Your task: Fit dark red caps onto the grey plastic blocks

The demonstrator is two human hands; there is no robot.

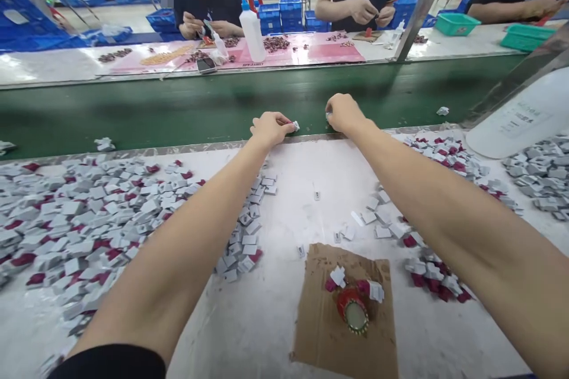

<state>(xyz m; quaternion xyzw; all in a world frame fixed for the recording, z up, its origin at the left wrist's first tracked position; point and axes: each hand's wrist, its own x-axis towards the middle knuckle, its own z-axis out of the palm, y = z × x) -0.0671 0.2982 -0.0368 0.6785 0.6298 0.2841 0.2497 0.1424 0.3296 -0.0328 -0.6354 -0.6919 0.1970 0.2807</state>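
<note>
Both my arms reach forward to the far edge of the white table (284, 320), at the green conveyor belt (178, 109). My left hand (269, 128) pinches a small grey-white part (296, 125) at its fingertips. My right hand (344, 113) is curled over another small white part (328, 116), mostly hidden. A big heap of grey and maroon small parts (89, 219) lies under my left arm. A smaller heap (429, 275) lies under my right arm.
A brown cardboard square (351, 331) with a red cap (353, 308) and two parts lies at the near centre. A white bottle (520, 115) lies at right. Across the belt, three people work at a pink mat (311, 52) with a white bottle (252, 32); teal trays (456, 23) stand at right.
</note>
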